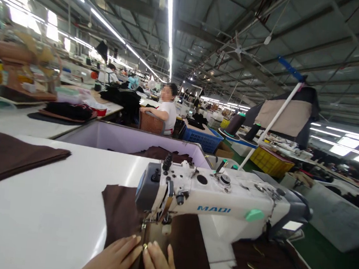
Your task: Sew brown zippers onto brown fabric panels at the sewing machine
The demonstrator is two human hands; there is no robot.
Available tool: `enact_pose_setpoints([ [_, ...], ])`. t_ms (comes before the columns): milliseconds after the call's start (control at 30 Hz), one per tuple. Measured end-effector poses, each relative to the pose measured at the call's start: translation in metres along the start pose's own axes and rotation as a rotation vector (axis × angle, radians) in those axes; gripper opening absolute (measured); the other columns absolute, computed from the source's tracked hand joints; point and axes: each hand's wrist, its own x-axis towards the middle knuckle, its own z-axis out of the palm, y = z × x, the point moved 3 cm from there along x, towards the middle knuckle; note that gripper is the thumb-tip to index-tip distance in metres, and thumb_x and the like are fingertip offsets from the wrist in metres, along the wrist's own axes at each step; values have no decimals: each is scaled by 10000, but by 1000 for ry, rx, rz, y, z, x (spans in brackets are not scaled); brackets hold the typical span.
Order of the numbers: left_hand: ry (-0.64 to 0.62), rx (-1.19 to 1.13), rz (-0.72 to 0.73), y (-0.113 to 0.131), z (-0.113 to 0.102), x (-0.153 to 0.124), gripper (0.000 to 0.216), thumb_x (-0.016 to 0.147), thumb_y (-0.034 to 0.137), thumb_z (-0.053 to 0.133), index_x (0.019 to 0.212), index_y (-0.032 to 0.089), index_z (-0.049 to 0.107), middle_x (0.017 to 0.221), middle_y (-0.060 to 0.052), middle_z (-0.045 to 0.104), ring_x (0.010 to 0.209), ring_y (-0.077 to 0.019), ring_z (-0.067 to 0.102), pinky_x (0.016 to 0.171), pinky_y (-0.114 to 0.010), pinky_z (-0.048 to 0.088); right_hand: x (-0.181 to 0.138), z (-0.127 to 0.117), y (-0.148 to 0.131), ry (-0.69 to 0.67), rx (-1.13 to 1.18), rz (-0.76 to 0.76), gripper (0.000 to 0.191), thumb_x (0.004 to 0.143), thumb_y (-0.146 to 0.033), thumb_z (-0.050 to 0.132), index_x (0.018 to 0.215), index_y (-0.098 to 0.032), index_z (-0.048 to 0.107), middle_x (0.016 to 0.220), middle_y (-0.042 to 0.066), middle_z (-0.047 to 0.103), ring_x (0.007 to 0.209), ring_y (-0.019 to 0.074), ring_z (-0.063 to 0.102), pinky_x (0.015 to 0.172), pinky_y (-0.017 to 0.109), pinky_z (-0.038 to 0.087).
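Dark brown fabric (189,245) lies on the white table under the head of a sewing machine (223,202). My left hand (112,258) presses flat on the fabric's left part, fingers stretched forward. Beside it, my right hand (159,264) rests on the same fabric with its fingers apart. Between the fingertips of both hands sits a small brass-coloured zipper pull (145,246), on a dark strip running up to the presser foot (144,225). The needle is too small to make out.
More brown fabric (8,158) lies stacked at the left. Right of the machine is a brown pile with brass-coloured pulls (268,265). Behind the table stands a lilac-walled bin (128,134). A thread cone (235,124) stands behind the machine. A seated person (168,112) is farther back.
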Motion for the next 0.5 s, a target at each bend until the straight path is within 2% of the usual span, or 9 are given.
enact_pose_setpoints([
  [100, 13, -6, -23, 10, -8, 0, 838, 665, 522, 772, 1319, 76, 498, 1371, -236, 473, 1260, -361, 470, 1048, -480, 393, 15, -30, -2, -505, 61, 80, 414, 930, -158, 353, 1319, -134, 494, 1309, 69, 559, 1247, 193, 489, 1058, 424, 418],
  [200, 128, 46, 90, 14, -10, -4, 710, 727, 506, 719, 1290, 112, 538, 1323, -190, 544, 1231, -308, 513, 1044, -432, 420, 30, -49, -3, -787, 181, 179, 471, 905, -99, 354, 1369, -101, 432, 1390, 117, 473, 1325, 225, 398, 1081, 527, 360],
  [300, 249, 120, 200, 18, -7, -13, 563, 765, 431, 718, 1232, 144, 591, 1257, -154, 605, 1155, -284, 579, 1013, -414, 473, 37, -53, -3, -901, 258, 257, 495, 891, -69, 346, 1381, -81, 412, 1413, 145, 434, 1360, 225, 337, 1119, 544, 283],
  [500, 355, 233, 278, 32, -2, -25, 386, 862, 413, 620, 1163, 171, 629, 1224, -131, 624, 1097, -258, 614, 937, -368, 537, 36, -52, -3, -935, 283, 273, 473, 916, -99, 337, 1384, -74, 404, 1412, 146, 428, 1356, 239, 331, 1128, 562, 254],
])
